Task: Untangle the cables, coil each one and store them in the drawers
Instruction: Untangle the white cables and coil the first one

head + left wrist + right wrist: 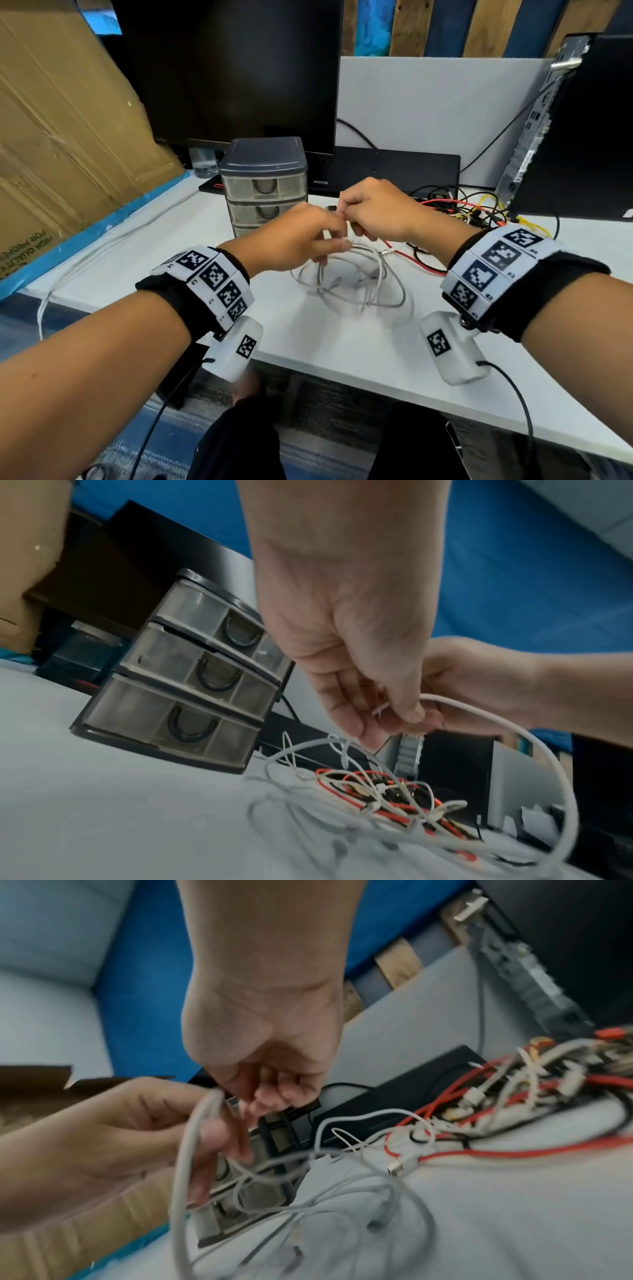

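A white cable (356, 284) lies in loose loops on the white desk (325, 342), and one strand rises to my hands just above it. My left hand (337, 238) pinches this strand between thumb and fingers (404, 710); the strand (548, 753) then arcs down to the right. Touching it from the right, my right hand (346, 219) has curled fingers (270, 1096) pinching the same cable (186, 1150) near its end. The three-drawer unit (263, 185) stands behind my left hand with all drawers closed. A tangle of red, yellow, black and white cables (462, 212) lies behind my right hand.
A black monitor (233, 68) and a flat black stand (394, 171) sit behind the drawers. A black computer tower (582, 130) stands at the right. Cardboard (68, 137) leans at the left. A clear jar (203, 162) stands left of the drawers. A grey cable (102, 250) runs off the desk's left edge.
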The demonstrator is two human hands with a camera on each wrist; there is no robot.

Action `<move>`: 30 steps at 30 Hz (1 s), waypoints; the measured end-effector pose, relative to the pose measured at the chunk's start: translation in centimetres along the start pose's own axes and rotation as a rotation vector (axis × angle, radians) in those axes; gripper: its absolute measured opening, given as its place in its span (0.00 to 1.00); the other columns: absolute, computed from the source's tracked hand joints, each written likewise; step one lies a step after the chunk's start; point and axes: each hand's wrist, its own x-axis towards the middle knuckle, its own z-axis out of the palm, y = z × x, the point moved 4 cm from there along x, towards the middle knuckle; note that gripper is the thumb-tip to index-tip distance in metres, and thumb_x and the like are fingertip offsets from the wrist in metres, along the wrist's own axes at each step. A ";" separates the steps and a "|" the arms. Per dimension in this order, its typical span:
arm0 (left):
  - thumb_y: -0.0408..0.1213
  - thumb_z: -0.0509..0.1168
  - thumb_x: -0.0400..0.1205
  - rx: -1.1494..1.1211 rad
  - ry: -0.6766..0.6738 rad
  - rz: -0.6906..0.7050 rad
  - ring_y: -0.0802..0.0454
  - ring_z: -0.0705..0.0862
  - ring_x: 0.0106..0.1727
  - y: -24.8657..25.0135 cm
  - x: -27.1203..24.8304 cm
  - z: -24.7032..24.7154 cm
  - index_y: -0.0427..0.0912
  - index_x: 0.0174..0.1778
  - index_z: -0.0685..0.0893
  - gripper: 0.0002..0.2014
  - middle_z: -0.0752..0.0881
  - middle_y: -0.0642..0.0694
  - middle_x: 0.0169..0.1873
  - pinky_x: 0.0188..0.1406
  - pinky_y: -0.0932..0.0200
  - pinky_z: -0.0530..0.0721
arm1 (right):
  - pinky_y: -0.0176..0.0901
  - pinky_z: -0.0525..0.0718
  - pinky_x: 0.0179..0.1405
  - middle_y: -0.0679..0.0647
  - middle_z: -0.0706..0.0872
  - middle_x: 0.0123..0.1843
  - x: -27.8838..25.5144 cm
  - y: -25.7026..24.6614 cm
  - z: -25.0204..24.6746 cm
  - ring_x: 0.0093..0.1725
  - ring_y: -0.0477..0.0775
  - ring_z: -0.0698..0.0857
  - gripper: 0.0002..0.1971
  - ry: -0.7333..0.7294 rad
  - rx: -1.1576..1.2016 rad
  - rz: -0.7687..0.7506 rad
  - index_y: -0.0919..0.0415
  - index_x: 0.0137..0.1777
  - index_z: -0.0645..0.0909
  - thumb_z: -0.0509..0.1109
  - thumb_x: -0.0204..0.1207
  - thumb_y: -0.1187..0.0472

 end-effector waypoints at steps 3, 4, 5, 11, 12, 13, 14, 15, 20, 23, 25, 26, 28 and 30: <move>0.36 0.75 0.83 0.009 0.199 0.075 0.57 0.89 0.40 1.2 0.1 -2.2 0.42 0.43 0.91 0.04 0.89 0.52 0.37 0.41 0.54 0.88 | 0.43 0.82 0.30 0.57 0.86 0.34 -1.1 0.6 1.2 0.32 0.52 0.83 0.18 -0.204 0.187 -0.011 0.48 0.42 0.85 0.66 0.80 0.73; 0.34 0.75 0.82 0.002 0.232 0.106 0.56 0.88 0.41 1.9 0.1 -2.8 0.42 0.43 0.91 0.02 0.89 0.52 0.38 0.42 0.54 0.88 | 0.42 0.83 0.31 0.56 0.86 0.35 -1.4 1.0 1.6 0.32 0.52 0.84 0.17 -0.246 0.231 -0.007 0.48 0.43 0.83 0.67 0.82 0.73; 0.32 0.74 0.81 -0.002 0.251 0.138 0.55 0.88 0.42 2.5 0.1 -3.2 0.42 0.44 0.91 0.02 0.89 0.52 0.39 0.43 0.55 0.89 | 0.41 0.83 0.31 0.55 0.86 0.35 -1.4 1.4 1.9 0.33 0.52 0.85 0.14 -0.255 0.240 -0.006 0.49 0.44 0.83 0.68 0.83 0.71; 0.29 0.71 0.82 -0.031 0.547 0.316 0.53 0.88 0.43 6.1 0.0 -6.5 0.35 0.45 0.89 0.03 0.87 0.44 0.42 0.44 0.64 0.88 | 0.41 0.80 0.33 0.55 0.87 0.37 -0.6 3.7 3.3 0.30 0.50 0.83 0.16 -0.273 0.145 0.160 0.60 0.52 0.87 0.59 0.91 0.53; 0.28 0.70 0.83 -0.059 0.605 0.325 0.52 0.88 0.44 6.3 0.1 -7.2 0.33 0.46 0.89 0.03 0.88 0.43 0.43 0.45 0.60 0.89 | 0.42 0.80 0.33 0.55 0.86 0.38 -0.6 4.1 3.4 0.30 0.51 0.83 0.19 -0.297 0.133 0.198 0.59 0.53 0.87 0.57 0.91 0.50; 0.27 0.69 0.83 -0.097 0.644 0.325 0.50 0.89 0.45 6.5 0.1 -7.7 0.31 0.47 0.88 0.03 0.88 0.41 0.44 0.46 0.55 0.91 | 0.42 0.80 0.33 0.56 0.86 0.39 -0.7 4.3 3.3 0.30 0.52 0.83 0.21 -0.306 0.118 0.228 0.58 0.54 0.86 0.55 0.91 0.47; 0.25 0.68 0.83 -0.146 0.652 0.315 0.47 0.90 0.46 6.6 0.3 -8.2 0.30 0.49 0.87 0.03 0.88 0.40 0.45 0.48 0.50 0.91 | 0.42 0.79 0.33 0.56 0.86 0.39 -0.7 4.4 3.0 0.30 0.53 0.83 0.22 -0.300 0.114 0.244 0.58 0.55 0.86 0.54 0.91 0.45; 0.23 0.66 0.83 -0.206 0.637 0.294 0.45 0.91 0.47 6.6 0.4 -8.4 0.29 0.50 0.86 0.04 0.88 0.38 0.45 0.49 0.45 0.91 | 0.42 0.77 0.33 0.56 0.84 0.39 -0.7 4.3 2.5 0.29 0.53 0.81 0.24 -0.285 0.125 0.244 0.58 0.56 0.86 0.53 0.91 0.44; 0.15 0.54 0.84 -0.548 0.571 0.116 0.37 0.91 0.38 5.0 0.4 -8.3 0.26 0.56 0.81 0.12 0.88 0.26 0.41 0.41 0.46 0.91 | 0.40 0.68 0.26 0.54 0.78 0.31 0.1 2.5 -1.8 0.25 0.49 0.72 0.27 -0.012 0.440 0.148 0.68 0.45 0.89 0.56 0.91 0.50; 0.23 0.56 0.89 -0.634 0.520 -0.033 0.39 0.92 0.35 3.9 0.4 -7.2 0.26 0.58 0.79 0.08 0.88 0.27 0.40 0.36 0.52 0.90 | 0.40 0.68 0.27 0.53 0.78 0.27 0.4 1.6 -4.2 0.24 0.49 0.72 0.27 0.161 0.660 0.118 0.65 0.40 0.89 0.56 0.91 0.50; 0.26 0.64 0.88 -0.517 0.501 -0.077 0.44 0.93 0.38 3.5 0.5 -6.4 0.31 0.60 0.77 0.06 0.88 0.32 0.45 0.41 0.53 0.93 | 0.38 0.69 0.26 0.52 0.78 0.25 0.4 0.8 -5.5 0.22 0.48 0.72 0.28 0.250 0.722 0.096 0.63 0.38 0.88 0.55 0.92 0.50; 0.25 0.67 0.87 -0.451 0.483 -0.090 0.46 0.93 0.38 3.3 0.5 -5.9 0.35 0.61 0.76 0.10 0.86 0.35 0.49 0.43 0.53 0.94 | 0.37 0.70 0.25 0.52 0.77 0.25 0.3 0.3 -6.1 0.21 0.48 0.72 0.28 0.290 0.757 0.079 0.63 0.38 0.88 0.55 0.92 0.49; 0.23 0.67 0.85 -0.397 0.444 -0.151 0.47 0.93 0.39 2.7 0.7 -5.1 0.41 0.63 0.75 0.15 0.83 0.40 0.55 0.44 0.53 0.94 | 0.35 0.72 0.23 0.51 0.77 0.26 -0.1 -0.4 -7.0 0.21 0.46 0.73 0.28 0.367 0.849 0.026 0.62 0.40 0.87 0.54 0.92 0.48; 0.24 0.67 0.86 -0.422 0.399 -0.225 0.45 0.93 0.38 2.2 0.6 -4.6 0.44 0.63 0.76 0.14 0.83 0.41 0.55 0.38 0.56 0.93 | 0.35 0.73 0.24 0.51 0.78 0.27 -0.5 -1.0 -7.7 0.23 0.46 0.74 0.28 0.430 0.966 -0.029 0.62 0.41 0.86 0.52 0.93 0.48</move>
